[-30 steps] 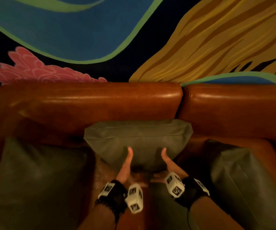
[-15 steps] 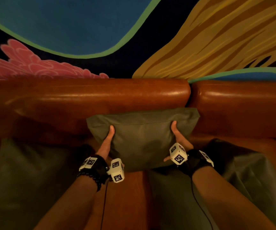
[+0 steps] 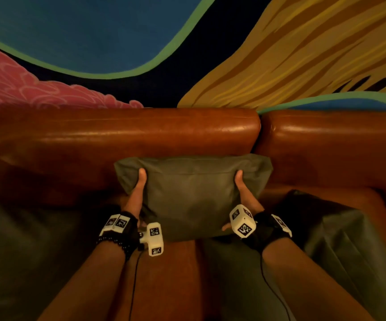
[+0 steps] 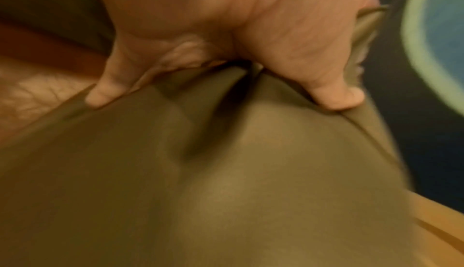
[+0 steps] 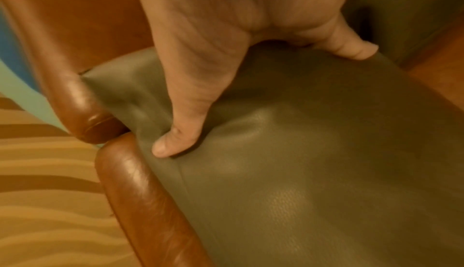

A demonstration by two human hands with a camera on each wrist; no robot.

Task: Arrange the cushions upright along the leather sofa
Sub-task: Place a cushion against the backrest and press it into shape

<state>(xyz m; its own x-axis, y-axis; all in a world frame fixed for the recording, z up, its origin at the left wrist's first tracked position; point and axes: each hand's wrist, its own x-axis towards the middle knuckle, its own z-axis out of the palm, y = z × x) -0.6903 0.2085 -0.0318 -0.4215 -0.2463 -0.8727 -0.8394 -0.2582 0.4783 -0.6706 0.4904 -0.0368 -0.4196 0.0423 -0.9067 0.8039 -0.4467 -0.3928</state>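
Observation:
A grey-green cushion [image 3: 190, 195] stands upright against the backrest of the brown leather sofa [image 3: 141, 133], near the seam between two back sections. My left hand [image 3: 137, 193] grips its left side, thumb on the front and fingers behind it. My right hand [image 3: 245, 193] grips its right side the same way. In the left wrist view the thumb and a finger dig into the cushion [image 4: 226, 172]. In the right wrist view my thumb presses the cushion [image 5: 301, 162] beside the sofa back [image 5: 140, 201].
Another grey-green cushion [image 3: 25, 258] lies flat on the seat at the left. A third cushion [image 3: 349, 239] lies on the seat at the right. A painted mural wall [image 3: 187, 42] rises behind the sofa.
Both hands slid from the cushion's lower edge to its sides and lifted it. The cushion rose from slumping low on the seat to standing upright against the backrest.

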